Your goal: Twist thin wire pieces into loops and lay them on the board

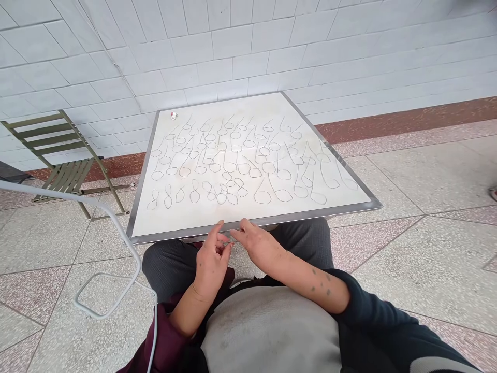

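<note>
My left hand (212, 261) is just in front of the table's near edge, thumb and fingers pinched together. My right hand (254, 241) meets it from the right, its fingers also closed. A short stretch of thin wire (228, 243) seems to run between the fingertips; most of it is hidden. On the white tabletop (186, 223) lie many thin wire pieces bent into loops. Figure-eight loops (168, 197) and overlapping petal-like loops (227, 194) are at the near left. Single loops with long straight tails, such as a teardrop wire loop (262, 197), spread across the middle and right.
A small red-and-white item (173, 115) sits in the table's far left corner. A green slatted folding chair (70, 173) stands at the left. A pale cable (132, 254) curves past my left side. Behind the table is a white tiled wall (233, 46).
</note>
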Demonstrator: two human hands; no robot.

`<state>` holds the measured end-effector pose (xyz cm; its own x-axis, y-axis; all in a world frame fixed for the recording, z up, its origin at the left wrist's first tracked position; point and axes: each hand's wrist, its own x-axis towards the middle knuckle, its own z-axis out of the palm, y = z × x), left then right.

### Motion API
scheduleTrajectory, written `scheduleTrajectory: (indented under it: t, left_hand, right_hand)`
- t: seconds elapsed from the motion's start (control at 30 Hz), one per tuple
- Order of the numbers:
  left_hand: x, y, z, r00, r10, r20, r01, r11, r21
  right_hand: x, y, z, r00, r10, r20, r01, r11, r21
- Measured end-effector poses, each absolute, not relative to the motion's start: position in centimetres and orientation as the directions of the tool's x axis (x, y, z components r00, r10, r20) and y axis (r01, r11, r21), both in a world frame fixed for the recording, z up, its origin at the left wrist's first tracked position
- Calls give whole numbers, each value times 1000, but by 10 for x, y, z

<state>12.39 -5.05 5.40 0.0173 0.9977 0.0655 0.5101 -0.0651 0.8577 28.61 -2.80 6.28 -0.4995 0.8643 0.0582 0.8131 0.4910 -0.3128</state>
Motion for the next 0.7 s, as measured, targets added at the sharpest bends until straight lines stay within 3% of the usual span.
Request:
scheduleTrajectory:
  t: [0.13,0.27,0.43,0.7]
  left_hand:
    - [123,-52,54,12,996,86,475,-81,876]
    - [123,-52,54,1,996,88,446,-79,891]
    - [123,-51,53,-18,999,48,390,-37,920]
    - [125,-47,58,-62,990,-125,130,133,983]
  right_hand:
    - [288,-27,56,-513,847,137,773,526,-356]
    - [289,-24,47,-424,864,270,704,502,-503]
    - [285,-23,45,-344,883,320,545,465,-698]
    - [280,-17,41,-192,959,207,236,250,-939]
